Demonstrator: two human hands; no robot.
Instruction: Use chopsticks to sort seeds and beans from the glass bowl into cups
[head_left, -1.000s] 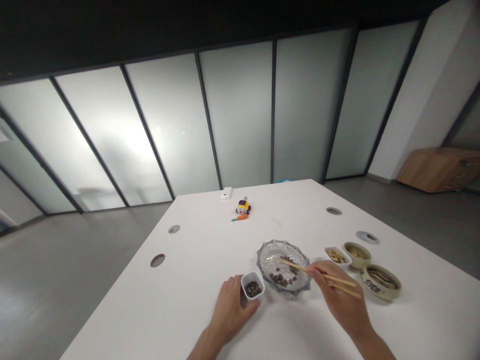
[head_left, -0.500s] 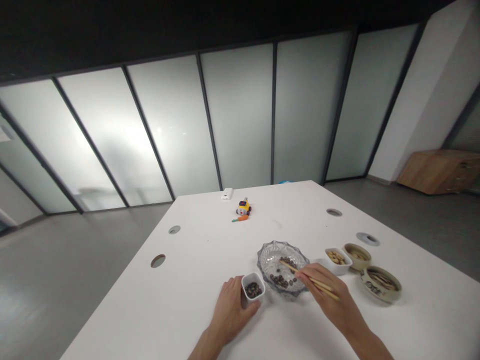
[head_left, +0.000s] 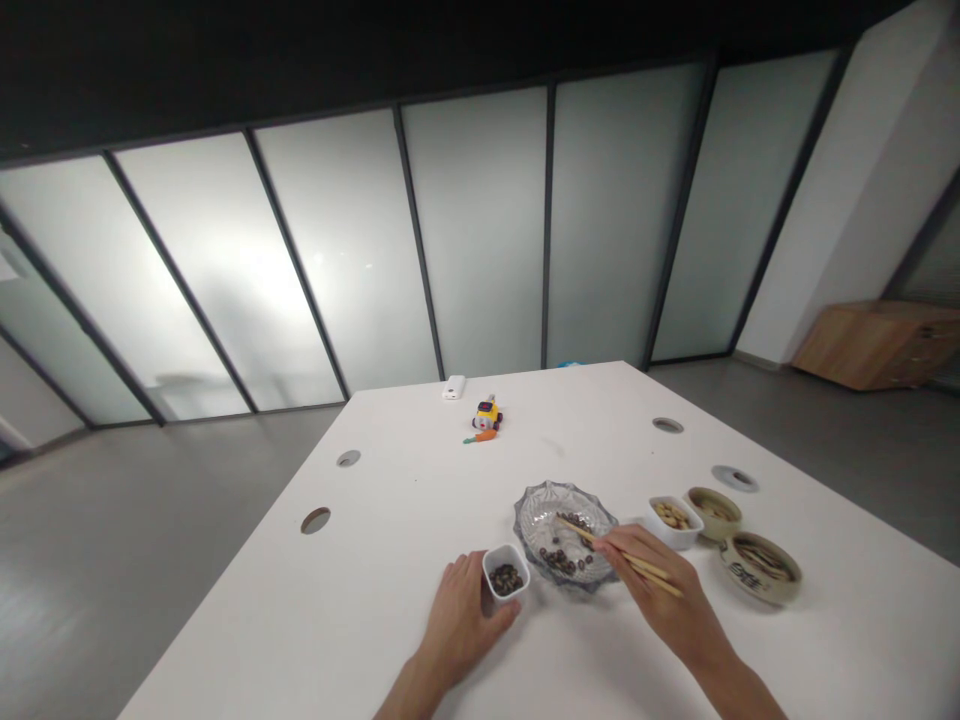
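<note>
My left hand (head_left: 466, 612) is wrapped round a small white square bowl (head_left: 491, 556), which holds dark beans (head_left: 505, 579). In my right hand (head_left: 661, 585) is a pair of wooden chopsticks (head_left: 646, 570). Their tips reach into a scalloped clear glass bowl (head_left: 530, 512), close to the dark beans (head_left: 576, 526) at its far side. More dark beans (head_left: 561, 562) lie in the near part of that glass bowl. Whether a bean is caught between the tips is too small to tell.
Right of my right hand stand a white bowl of light-coloured nuts (head_left: 675, 516) and two round beige bowls (head_left: 714, 512) (head_left: 761, 569) with contents. Farther back lie an orange toy carrot (head_left: 485, 436), a yellow toy vehicle (head_left: 487, 413) and a white box-like device (head_left: 454, 388). Round holes (head_left: 316, 521) pierce the white table (head_left: 360, 600).
The chopstick tips have shifted very slightly left in the glass bowl. My left hand keeps its place on the small white bowl.
</note>
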